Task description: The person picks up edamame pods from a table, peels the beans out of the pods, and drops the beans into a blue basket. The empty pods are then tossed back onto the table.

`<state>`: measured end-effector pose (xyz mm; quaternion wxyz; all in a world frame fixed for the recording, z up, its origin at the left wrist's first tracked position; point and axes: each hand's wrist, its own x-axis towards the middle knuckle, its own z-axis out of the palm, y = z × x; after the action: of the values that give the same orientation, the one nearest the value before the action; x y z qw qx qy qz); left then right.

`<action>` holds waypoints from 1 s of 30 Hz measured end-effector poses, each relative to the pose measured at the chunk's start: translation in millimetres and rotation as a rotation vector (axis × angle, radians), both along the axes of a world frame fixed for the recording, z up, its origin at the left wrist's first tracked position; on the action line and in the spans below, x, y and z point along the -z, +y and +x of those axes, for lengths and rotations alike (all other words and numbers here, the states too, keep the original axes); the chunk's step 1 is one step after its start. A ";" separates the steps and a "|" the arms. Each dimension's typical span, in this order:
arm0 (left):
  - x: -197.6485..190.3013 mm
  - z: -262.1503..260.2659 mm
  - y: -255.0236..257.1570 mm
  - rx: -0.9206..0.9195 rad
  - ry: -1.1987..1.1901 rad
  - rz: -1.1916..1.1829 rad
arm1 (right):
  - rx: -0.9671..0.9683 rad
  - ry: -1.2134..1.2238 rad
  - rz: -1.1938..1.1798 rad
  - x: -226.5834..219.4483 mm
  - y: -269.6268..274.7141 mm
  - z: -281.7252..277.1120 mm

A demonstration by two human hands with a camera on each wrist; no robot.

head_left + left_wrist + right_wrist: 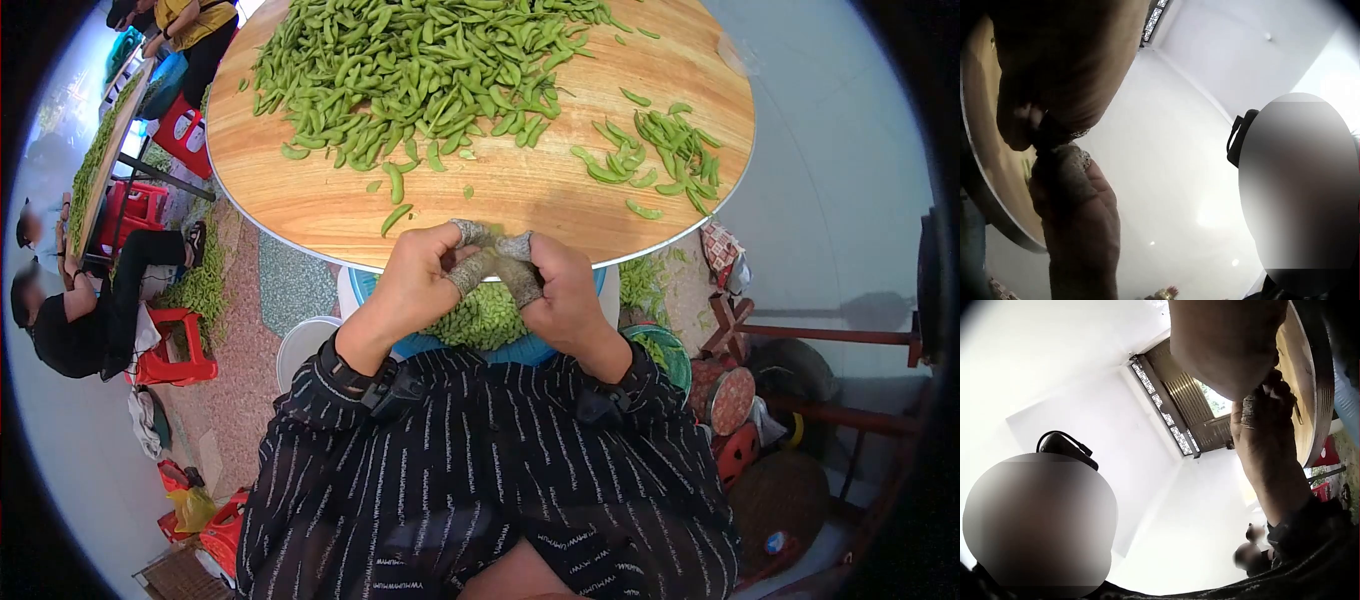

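Observation:
My left hand [415, 275] and right hand [567, 290] meet in front of the round table's near edge, over a blue-rimmed basin. Grey wraps [470, 272] cover thumbs and some fingers of both hands. Their fingertips pinch together on a green soybean pod, mostly hidden, a sliver showing between them. Shelled green beans [485, 315] fill the basin below. Beyond the hands, a large heap of soybean pods [420, 70] covers the far part of the table, with a few loose pods [397, 185] nearer. In both wrist views the hands are dark, fingertips touching.
The wooden table [330, 215] curves round in front. A smaller group of pods [680, 150] lies at its right. A white bucket [300, 350] stands left of the basin, a green basket [665, 350] right. People sit at another table [100, 170] on the left, near red stools [175, 345].

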<state>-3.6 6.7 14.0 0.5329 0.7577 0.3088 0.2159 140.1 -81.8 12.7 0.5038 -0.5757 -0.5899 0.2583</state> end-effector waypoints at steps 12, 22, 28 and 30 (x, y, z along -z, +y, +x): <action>-3.2 6.2 -2.0 0.006 -0.216 -0.189 | -0.099 0.421 -0.133 -6.3 -1.7 4.2; -5.2 -4.0 4.9 -0.065 -0.278 -0.471 | -0.146 0.725 -0.284 -8.0 -3.6 19.1; 6.8 -19.0 -5.7 0.059 -0.153 -0.260 | -0.253 1.083 -0.259 8.4 -5.3 44.3; 5.9 -17.1 -7.3 0.094 -0.109 -0.154 | -0.312 1.152 -0.269 10.1 -3.6 47.0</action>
<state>-20.8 -0.6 8.1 0.6149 0.7154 0.2590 0.2071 187.1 -85.4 2.6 0.6208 -0.3089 -0.2624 0.6710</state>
